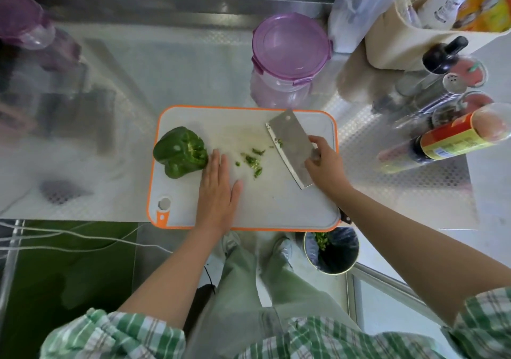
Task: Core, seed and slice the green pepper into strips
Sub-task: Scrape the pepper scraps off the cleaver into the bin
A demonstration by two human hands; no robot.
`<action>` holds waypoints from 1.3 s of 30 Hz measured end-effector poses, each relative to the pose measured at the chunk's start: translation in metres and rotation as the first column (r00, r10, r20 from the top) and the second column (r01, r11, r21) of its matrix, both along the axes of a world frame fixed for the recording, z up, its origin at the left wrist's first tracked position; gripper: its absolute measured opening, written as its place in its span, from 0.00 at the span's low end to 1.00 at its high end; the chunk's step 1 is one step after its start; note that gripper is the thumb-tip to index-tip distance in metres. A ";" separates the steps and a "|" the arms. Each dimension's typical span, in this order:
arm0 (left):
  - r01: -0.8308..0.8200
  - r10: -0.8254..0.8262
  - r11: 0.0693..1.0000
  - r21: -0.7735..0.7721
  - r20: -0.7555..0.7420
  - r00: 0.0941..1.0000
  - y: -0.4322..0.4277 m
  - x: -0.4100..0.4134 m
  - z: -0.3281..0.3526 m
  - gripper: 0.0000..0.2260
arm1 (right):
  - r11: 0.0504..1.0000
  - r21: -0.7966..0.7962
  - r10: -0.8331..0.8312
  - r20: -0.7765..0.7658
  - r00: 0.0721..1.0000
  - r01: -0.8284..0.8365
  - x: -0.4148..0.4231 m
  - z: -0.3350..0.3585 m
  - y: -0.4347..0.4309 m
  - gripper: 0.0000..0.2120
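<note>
Green pepper (181,152) is sitting on the left part of the cutting board (249,214), its cut-open, pale-cored side turned toward the board's middle. The white, orange-rimmed board is lying along the near edge of the counter (414,192), about midway.

The left hand (218,190) is resting flat on the board, its fingers (217,162) straight and pressed together, thumb sticking out to the side, fingertips just beside the pepper. The right hand (326,165) is gripping the cleaver (290,148), fingers curling over the back of the blade. The blade is tilting, its edge facing the board's middle, with a few green flecks clinging to the steel.

Between the two hands, small green scraps (253,162) are lying scattered on the board. A purple-lidded tub (290,46) is standing behind the board, bottles (448,142) are crowding the counter's right edge, and a bin (331,250) holding green bits is sitting on the floor below the near edge.
</note>
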State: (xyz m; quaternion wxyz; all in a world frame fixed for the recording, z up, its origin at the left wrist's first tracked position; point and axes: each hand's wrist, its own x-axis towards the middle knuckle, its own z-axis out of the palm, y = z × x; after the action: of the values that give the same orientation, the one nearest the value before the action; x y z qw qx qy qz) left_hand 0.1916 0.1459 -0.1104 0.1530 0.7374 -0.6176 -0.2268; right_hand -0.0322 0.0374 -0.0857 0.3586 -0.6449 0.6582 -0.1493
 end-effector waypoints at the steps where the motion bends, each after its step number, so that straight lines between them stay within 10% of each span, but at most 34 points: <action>1: -0.015 0.015 1.000 0.010 0.018 1.000 -0.003 -0.002 -0.003 0.33 | 1.000 -0.016 0.015 -0.004 1.000 -0.015 -0.005 -0.002 0.004 0.25; 8: -0.204 0.215 0.971 0.122 -0.079 0.973 -0.024 -0.029 -0.008 0.39 | 0.997 -0.027 0.070 0.029 0.997 -0.070 0.010 -0.011 0.023 0.26; 26: 0.004 -0.014 1.000 -0.023 -0.484 0.875 -0.045 -0.077 0.006 0.30 | 0.998 0.060 0.009 0.181 0.983 -0.020 0.024 -0.006 0.041 0.24; 39: -0.206 0.207 0.978 0.025 -0.196 0.958 -0.002 -0.031 -0.010 0.34 | 0.993 0.095 -0.087 0.159 0.983 0.072 -0.012 -0.002 0.045 0.24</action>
State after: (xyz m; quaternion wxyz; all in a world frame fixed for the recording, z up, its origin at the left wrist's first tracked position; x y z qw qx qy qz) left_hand 0.1607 0.1441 -0.1201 0.2348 0.7720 -0.5185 -0.2830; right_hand -0.0446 0.0822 -0.0873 0.4333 -0.5870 0.6581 -0.1861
